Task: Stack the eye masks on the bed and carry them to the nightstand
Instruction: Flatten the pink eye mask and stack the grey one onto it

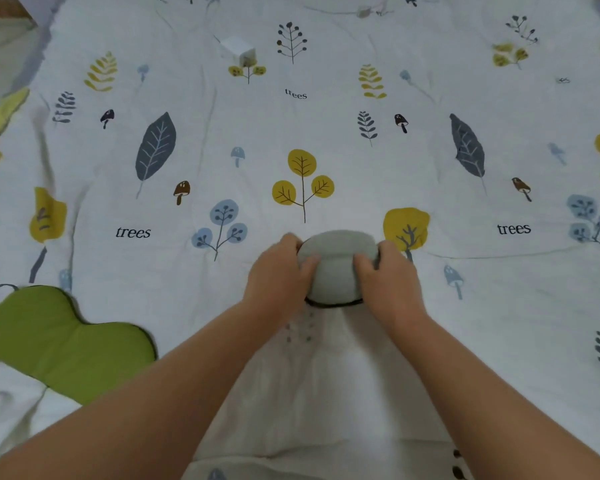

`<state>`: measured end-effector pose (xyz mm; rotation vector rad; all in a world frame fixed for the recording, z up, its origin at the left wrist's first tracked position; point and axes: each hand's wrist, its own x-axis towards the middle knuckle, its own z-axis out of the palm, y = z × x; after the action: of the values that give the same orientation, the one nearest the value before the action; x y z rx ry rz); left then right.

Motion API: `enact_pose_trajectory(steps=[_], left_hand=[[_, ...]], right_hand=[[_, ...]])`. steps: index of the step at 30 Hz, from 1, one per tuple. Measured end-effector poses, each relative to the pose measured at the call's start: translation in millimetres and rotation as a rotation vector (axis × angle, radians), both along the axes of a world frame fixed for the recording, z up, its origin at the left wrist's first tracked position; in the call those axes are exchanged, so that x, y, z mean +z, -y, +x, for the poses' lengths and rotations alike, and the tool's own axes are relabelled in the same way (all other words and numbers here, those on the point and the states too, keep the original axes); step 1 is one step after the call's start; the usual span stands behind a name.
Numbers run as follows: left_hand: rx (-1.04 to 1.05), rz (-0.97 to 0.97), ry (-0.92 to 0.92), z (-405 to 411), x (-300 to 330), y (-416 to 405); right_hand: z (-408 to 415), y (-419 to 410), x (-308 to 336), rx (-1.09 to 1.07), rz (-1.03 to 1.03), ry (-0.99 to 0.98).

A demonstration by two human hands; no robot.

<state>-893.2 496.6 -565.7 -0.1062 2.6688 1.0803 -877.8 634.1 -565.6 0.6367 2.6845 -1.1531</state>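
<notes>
A grey eye mask (336, 265), folded over with a dark edge along its near side, lies on the bed in the middle of the view. My left hand (279, 278) grips its left side and my right hand (388, 282) grips its right side, fingers pressed on top of it. A green eye mask (66, 341) with a grey-blue strap lies flat on the bed at the lower left, well apart from both hands.
The bed is covered by a white sheet (326, 133) printed with leaves, mushrooms and the word "trees". A small white box (239, 50) sits far back near the top centre. The bed's left edge shows at the upper left.
</notes>
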Motion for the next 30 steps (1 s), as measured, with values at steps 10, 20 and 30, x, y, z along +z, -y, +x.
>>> enact_pose_trajectory(steps=[10, 20, 30], left_hand=[[-0.058, -0.194, 0.039, -40, -25, -32], [-0.385, -0.491, -0.103, -22, -45, -13], [-0.115, -0.31, -0.171, 26, 25, 81]], right_hand=[[-30, -29, -26, 0.046, 0.188, 0.08], [-6, -11, -31, 0.488, 0.523, 0.161], [42, 58, 28, 0.393, 0.241, -0.202]])
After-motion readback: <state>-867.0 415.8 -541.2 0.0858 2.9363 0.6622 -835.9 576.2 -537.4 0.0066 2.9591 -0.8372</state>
